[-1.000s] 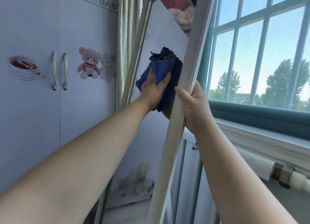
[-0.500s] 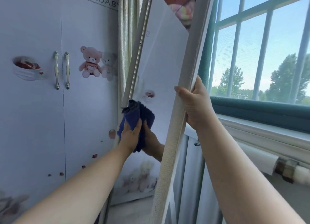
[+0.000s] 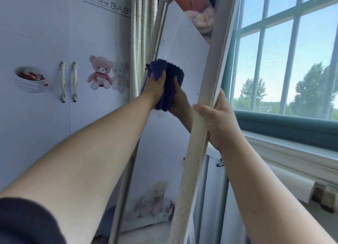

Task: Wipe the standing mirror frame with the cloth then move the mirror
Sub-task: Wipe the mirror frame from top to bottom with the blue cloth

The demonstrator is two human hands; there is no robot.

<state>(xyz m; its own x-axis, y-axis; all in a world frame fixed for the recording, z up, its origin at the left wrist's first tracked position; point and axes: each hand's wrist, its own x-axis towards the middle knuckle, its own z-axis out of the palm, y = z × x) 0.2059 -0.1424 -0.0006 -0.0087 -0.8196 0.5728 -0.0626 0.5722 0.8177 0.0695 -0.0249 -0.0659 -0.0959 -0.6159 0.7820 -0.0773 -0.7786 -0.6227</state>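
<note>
A tall standing mirror (image 3: pixel 184 48) with a whitish textured frame (image 3: pixel 192 170) leans tilted in the middle of the head view. My left hand (image 3: pixel 155 87) presses a dark blue cloth (image 3: pixel 158 70) against the mirror's left frame edge at about mid height. The glass shows the cloth and hand reflected just to the right. My right hand (image 3: pixel 217 123) is wrapped around the right frame rail, thumb on the front.
A white wardrobe (image 3: pixel 45 115) with teddy bear stickers and two metal handles (image 3: pixel 68 82) stands at the left. A pale curtain (image 3: pixel 140 24) hangs behind the mirror. A barred window (image 3: pixel 285 51) with a teal sill and a white ledge fills the right.
My left hand took the cloth from the glass near the right rail down to the left frame edge, then slid it up that edge a little. My right hand kept its grip on the right rail.
</note>
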